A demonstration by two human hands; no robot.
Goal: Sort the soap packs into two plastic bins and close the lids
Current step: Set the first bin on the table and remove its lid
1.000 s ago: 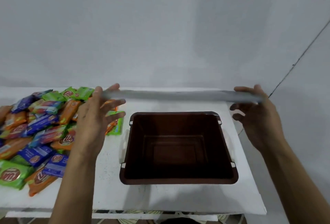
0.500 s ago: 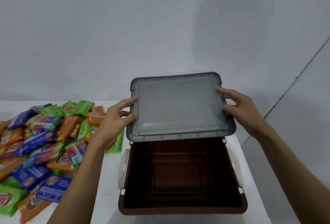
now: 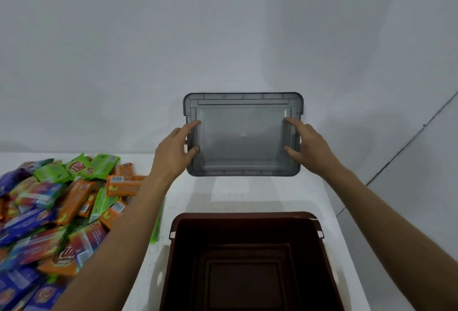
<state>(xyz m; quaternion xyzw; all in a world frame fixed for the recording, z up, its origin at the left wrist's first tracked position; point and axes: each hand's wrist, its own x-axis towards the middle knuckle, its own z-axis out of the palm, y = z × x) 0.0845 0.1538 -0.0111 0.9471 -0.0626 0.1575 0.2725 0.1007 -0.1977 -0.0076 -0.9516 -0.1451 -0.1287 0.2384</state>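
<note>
As fingers (image 3: pixel 192 124) of left hand (image 3: pixel 173 153) and right hand (image 3: pixel 311 148) pinch the lid (image 3: pixel 243 137), the bin (image 3: pixel 245 214) runs off-frame.

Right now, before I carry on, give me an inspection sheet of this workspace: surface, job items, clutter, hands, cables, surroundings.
Surface: white table, bare between the lid and the bin.
Job's things: brown bin open, no packs seen inside; grey lid held beyond the bin, near the wall, its flat side facing the camera; soap packs piled left of the bin, in green, orange and blue. A second bin is not in view.
Clutter: nothing seen.
Hands: left hand grips the lid's left edge; right hand grips its right edge.
Cables: nothing seen for certain.
Surroundings: plain pale wall; dark diagonal line at right, seam or cable unclear.
</note>
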